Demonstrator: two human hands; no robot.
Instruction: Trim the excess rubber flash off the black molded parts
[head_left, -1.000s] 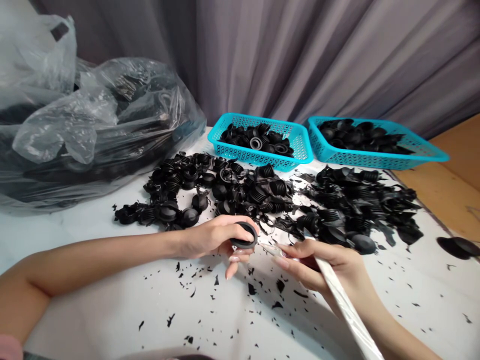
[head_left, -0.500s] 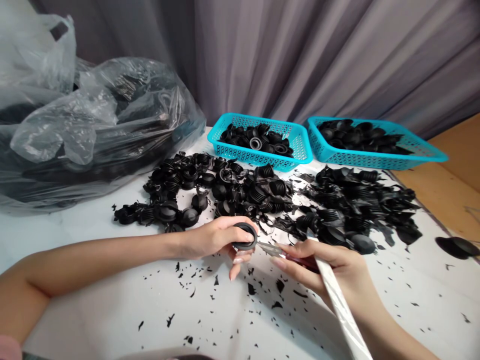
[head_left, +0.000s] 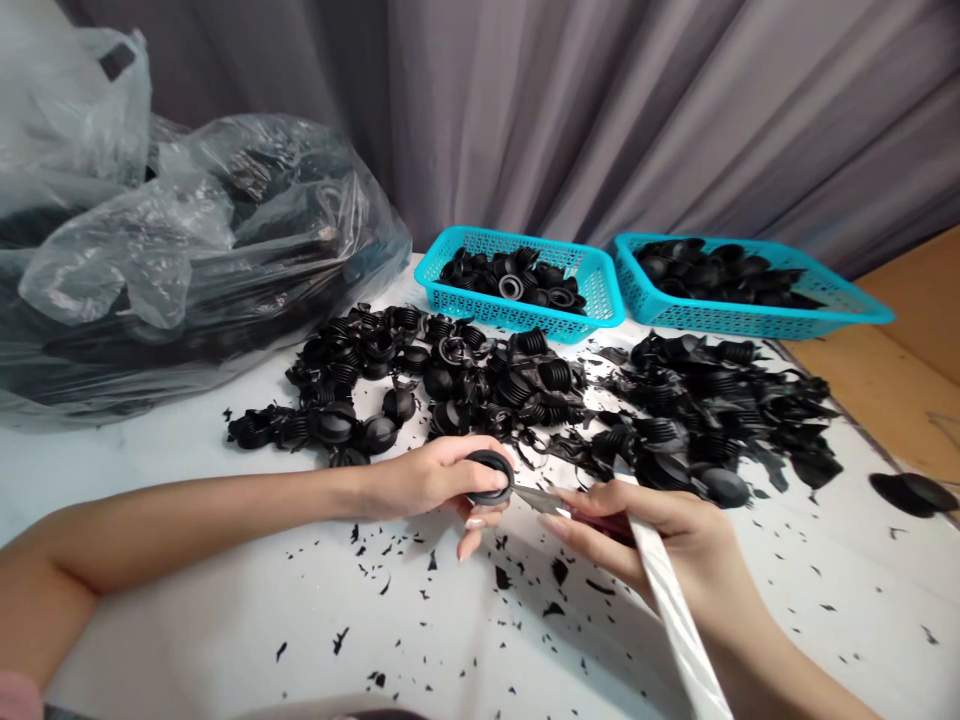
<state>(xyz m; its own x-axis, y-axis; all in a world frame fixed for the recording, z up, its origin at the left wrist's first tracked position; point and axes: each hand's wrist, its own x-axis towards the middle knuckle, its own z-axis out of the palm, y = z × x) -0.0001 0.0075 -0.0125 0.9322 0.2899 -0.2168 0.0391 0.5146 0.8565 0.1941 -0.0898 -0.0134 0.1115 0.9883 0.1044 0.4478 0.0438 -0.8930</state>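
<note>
My left hand (head_left: 450, 475) pinches a round black rubber part (head_left: 491, 497) with a ring-shaped rim, thumb pressed into its hollow. Opposite it, my right hand (head_left: 660, 530) is closed around a pointed metal-bladed tool (head_left: 541, 499); a dark red part of it shows between the fingers, and its exact kind is partly hidden. The tip meets or nearly meets the right side of the rim. A long white strip (head_left: 675, 610) runs across my right hand toward the bottom edge; whether it belongs to the tool I cannot tell.
Ribbed black rubber parts (head_left: 517, 385) lie heaped behind my hands, with another heap (head_left: 720, 400) on the right. Two turquoise baskets (head_left: 525, 322) (head_left: 757, 318) hold similar parts. A clear plastic bag (head_left: 225, 240) bulges at left. Black scraps (head_left: 559, 572) litter the white table (head_left: 247, 620).
The rubber part has tilted slightly in my left hand. The tool's blade and the white strip have shifted a little; both hands stay in nearly the same place.
</note>
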